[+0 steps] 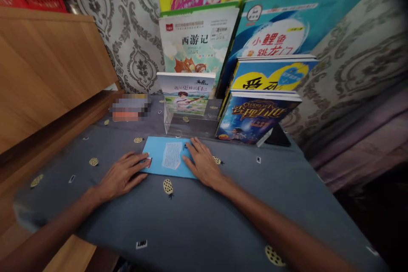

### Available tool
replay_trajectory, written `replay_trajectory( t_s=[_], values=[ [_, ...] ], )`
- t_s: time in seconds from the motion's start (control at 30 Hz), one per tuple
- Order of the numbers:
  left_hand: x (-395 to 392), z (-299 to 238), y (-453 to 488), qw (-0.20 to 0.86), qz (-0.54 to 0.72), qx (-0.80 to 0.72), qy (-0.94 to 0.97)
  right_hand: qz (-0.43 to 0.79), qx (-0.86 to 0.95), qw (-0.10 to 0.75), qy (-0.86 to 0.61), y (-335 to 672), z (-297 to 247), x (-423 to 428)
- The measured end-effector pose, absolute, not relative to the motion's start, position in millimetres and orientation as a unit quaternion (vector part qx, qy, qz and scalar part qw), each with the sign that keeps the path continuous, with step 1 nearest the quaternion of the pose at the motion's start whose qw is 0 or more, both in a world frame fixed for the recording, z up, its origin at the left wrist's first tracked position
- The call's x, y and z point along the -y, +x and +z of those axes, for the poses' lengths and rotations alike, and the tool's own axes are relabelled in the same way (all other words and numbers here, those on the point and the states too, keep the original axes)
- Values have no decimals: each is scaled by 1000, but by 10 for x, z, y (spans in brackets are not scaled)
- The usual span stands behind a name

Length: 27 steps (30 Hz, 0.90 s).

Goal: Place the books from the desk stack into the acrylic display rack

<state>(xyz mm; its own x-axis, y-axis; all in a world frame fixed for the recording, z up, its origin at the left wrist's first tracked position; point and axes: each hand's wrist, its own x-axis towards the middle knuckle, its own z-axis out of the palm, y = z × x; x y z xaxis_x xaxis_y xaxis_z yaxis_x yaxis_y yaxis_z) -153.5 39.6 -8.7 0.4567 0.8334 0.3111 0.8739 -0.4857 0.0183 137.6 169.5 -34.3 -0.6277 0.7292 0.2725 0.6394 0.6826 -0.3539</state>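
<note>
A light blue book [159, 146] with a white text panel lies flat on the table, its long side running left to right. At its left end, my left hand [119, 176] rests palm down, with outstretched fingertips on the cover's edge. Over the right end lies my right hand [205, 163], fingers spread and flat on the cover, hiding that corner. Both hands are open, touching the book from either side. Just behind it stands a clear acrylic book stand [194, 127], with a small pale book [188, 97] upright in it.
More books stand in tiers, including a dark blue one [255, 117], a teal one [318, 12] and a white-green one [197, 34]. A blurred stack [129, 108] sits back left on the grey patterned tablecloth [197, 229]. A wooden cabinet [54, 68] borders the left.
</note>
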Motion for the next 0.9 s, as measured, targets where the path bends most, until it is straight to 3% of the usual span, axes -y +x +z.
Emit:
replay_trajectory(
  t_s=[0.27,0.63,0.9],
  values=[
    [-666,-76,-1389,19,-43,496,-867,196,867,252,-382,1411,-396,-1768],
    [-1370,-4,-933,-31,-38,467,-883,362,760,384,-380,1557,-343,-1969],
    [-1674,-25,-508,-23,-37,423,-905,366,733,424,-385,1545,-385,-2048]
  ],
)
